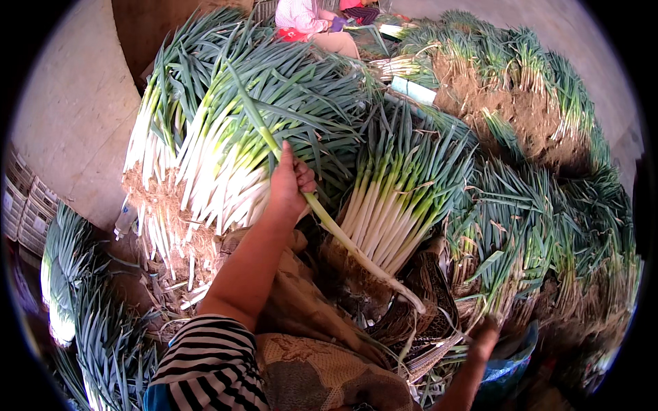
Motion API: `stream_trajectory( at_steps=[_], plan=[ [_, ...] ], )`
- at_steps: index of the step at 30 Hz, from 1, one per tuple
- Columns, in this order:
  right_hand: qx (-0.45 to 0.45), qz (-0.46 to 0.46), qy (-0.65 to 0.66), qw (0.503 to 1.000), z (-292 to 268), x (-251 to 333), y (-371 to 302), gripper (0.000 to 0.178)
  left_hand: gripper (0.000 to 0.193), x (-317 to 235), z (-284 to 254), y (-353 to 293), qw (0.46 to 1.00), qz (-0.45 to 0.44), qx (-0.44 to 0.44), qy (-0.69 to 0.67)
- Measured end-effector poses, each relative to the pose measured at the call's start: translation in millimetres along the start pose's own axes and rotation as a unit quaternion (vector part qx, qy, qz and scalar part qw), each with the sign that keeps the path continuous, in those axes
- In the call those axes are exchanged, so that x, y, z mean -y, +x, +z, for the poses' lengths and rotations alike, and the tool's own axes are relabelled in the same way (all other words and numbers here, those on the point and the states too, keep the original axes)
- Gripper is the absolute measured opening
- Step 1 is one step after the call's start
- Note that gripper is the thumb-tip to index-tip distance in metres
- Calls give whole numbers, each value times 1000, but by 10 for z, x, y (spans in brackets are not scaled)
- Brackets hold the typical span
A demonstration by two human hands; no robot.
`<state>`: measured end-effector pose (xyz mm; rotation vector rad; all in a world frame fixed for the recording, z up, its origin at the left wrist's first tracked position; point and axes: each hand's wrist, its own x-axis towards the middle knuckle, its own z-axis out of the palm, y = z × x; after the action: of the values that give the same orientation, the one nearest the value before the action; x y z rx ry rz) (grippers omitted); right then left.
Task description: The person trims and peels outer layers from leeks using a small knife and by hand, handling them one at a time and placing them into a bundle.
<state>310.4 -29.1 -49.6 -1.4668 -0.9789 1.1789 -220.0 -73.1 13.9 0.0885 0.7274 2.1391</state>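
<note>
My left hand (290, 183) is closed around the middle of a long green onion (349, 243). Its white root end slants down to the right over my lap, and its green leaves point up to the left. Just beyond lies a bundle of pale, clean-stemmed green onions (391, 219), fanned out with leaves away from me. My right hand (485, 332) is low on the right, beside the root ends of unpeeled green onions (514, 226). Its fingers are hidden or too blurred to make out. Pale strips of peel (439, 359) trail close to it.
A large heap of white-stemmed green onions (226, 164) rises at the far left. More soil-covered bundles (521, 103) lie far right. A co-worker (301, 17) sits at the back. Plastic crates (31, 212) stand at the left edge; a blue bag (510, 366) is near my right arm.
</note>
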Motion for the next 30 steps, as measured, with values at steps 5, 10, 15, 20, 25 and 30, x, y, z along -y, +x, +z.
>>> stream_trajectory(
  at_steps=[5,10,15,20,25,30],
  plan=[
    [-212,15,-690,692,-1989,-625,-227,39,40,95,56,-70,999,-9,10,37],
    [3,-248,-565,787,-412,-144,-619,43,41,421,174,-82,994,-74,55,59],
    [236,-448,-375,777,1894,204,-967,45,46,756,243,-226,989,-137,33,54],
    [447,-222,-237,834,2723,269,-1331,44,49,514,253,-352,978,-161,113,70],
    [690,143,10,710,2768,202,-957,38,51,403,193,-358,944,-231,236,-32],
    [687,330,237,603,2819,15,-1099,40,52,328,228,-375,873,-255,398,-122]
  ],
)
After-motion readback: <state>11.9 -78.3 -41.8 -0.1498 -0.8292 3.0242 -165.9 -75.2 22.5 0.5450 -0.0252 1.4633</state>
